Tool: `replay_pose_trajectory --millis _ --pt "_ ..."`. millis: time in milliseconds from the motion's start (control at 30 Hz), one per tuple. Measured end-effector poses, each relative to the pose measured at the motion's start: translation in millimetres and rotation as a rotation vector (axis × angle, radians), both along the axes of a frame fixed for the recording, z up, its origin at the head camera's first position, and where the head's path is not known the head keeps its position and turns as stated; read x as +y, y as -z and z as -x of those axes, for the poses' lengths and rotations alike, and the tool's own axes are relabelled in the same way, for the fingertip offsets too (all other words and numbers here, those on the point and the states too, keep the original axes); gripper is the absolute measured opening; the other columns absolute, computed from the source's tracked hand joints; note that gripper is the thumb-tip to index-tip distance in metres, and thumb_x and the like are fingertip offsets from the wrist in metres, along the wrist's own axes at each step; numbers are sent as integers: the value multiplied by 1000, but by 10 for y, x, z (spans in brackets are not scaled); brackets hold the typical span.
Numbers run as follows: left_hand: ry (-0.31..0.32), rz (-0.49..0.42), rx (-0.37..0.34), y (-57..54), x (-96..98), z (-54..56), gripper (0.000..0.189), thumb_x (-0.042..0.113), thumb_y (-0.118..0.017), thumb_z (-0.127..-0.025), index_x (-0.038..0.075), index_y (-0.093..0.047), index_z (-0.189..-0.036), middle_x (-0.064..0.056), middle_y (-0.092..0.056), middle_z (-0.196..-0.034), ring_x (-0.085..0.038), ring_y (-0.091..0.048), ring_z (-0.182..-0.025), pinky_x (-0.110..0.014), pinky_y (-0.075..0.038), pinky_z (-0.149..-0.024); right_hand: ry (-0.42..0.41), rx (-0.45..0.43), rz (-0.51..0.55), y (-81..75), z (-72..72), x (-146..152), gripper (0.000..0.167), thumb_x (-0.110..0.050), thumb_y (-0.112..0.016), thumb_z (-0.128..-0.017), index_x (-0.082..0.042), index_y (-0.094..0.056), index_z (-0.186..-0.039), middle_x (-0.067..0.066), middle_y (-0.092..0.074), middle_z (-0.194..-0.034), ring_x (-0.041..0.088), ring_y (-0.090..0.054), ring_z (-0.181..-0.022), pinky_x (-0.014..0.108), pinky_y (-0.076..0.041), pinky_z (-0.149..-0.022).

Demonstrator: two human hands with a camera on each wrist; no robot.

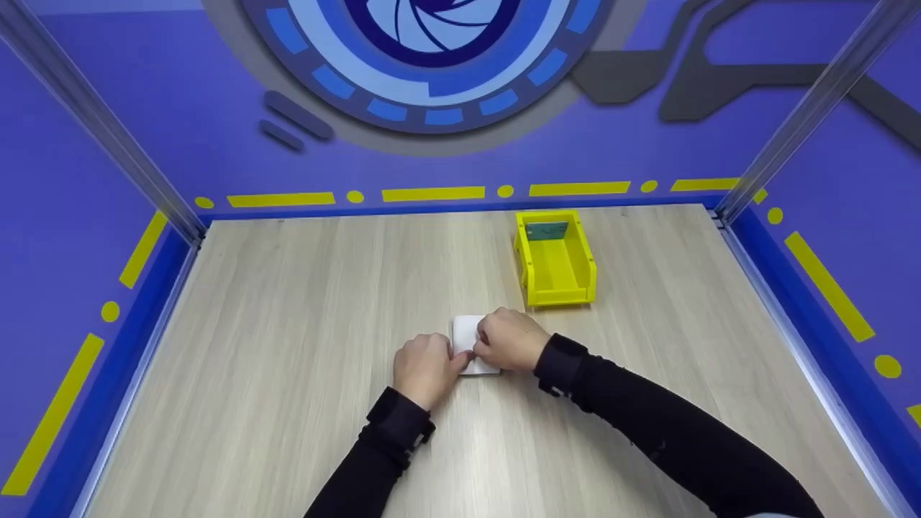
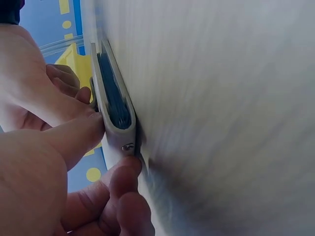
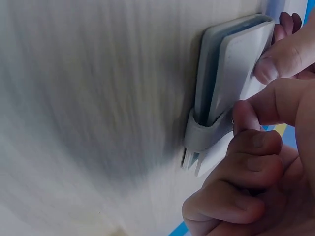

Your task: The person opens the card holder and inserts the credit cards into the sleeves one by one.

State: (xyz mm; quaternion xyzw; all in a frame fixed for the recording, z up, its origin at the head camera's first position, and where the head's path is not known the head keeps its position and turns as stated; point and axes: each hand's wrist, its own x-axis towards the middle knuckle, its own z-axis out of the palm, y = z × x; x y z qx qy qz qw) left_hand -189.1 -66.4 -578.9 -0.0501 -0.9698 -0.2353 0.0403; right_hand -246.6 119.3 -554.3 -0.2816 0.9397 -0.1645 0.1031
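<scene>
A white card holder (image 1: pixel 466 329) lies on the wooden table in the head view, partly covered by both hands. Its blue inner sleeves (image 2: pixel 114 98) show between the covers in the left wrist view. My left hand (image 1: pixel 423 368) grips its near left side, thumb on the top cover and fingers at the lower edge. A metal snap stud (image 2: pixel 128 147) sits by those fingers. My right hand (image 1: pixel 512 339), fingers curled, pinches the end of the strap (image 3: pixel 203 135), which wraps round the card holder's side in the right wrist view.
Behind the hands, slightly right, stands a yellow open-front bin (image 1: pixel 561 296) with a green piece (image 1: pixel 547 230) against its back inner wall. Blue printed walls (image 1: pixel 144 144) with metal corner posts enclose the wooden table (image 1: pixel 288 302) at the back and both sides.
</scene>
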Motion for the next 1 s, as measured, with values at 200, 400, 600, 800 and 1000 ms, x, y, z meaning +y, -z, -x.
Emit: replay_pose_trajectory --millis 200,400,600,800,1000 --pt "-5 15 14 6 -3 -2 62 48 -86 -93 22 -44 -56 5 -52 -61 -14 -47 -55 -34 -36 -51 -21 0 -7 21 6 -23 29 -19 -72 -94 -11 -67 -67 -4 -53 -63 16 -49 -61 33 -41 -60" --pt "-13 10 10 19 -2 -9 60 49 -86 -93 22 -46 -56 4 -53 -62 -15 -48 -55 -35 -37 -51 -29 -44 -36 1 15 -59 25 -16 -71 -95 -11 -70 -71 -2 -57 -66 18 -52 -64 38 -48 -64" --pt "-14 1 7 10 -3 3 60 48 -86 -92 22 -45 -57 5 -53 -62 -15 -48 -54 -35 -37 -51 -39 -35 -51 5 22 -73 27 -15 -69 -96 -10 -68 -70 0 -55 -65 19 -50 -62 38 -46 -62" --pt "-18 9 16 14 -2 14 61 47 -87 -92 23 -44 -56 5 -51 -60 -15 -47 -54 -36 -38 -51 -61 0 -61 9 9 -88 29 -14 -67 -98 -10 -64 -70 1 -51 -66 20 -47 -62 40 -44 -60" --pt "-2 -7 36 28 7 5 64 47 -88 -91 23 -42 -53 8 -47 -58 -13 -43 -53 -34 -35 -49 -110 5 -89 -37 -7 -54 31 -10 -64 -100 -10 -59 -70 2 -47 -65 20 -46 -61 40 -44 -58"
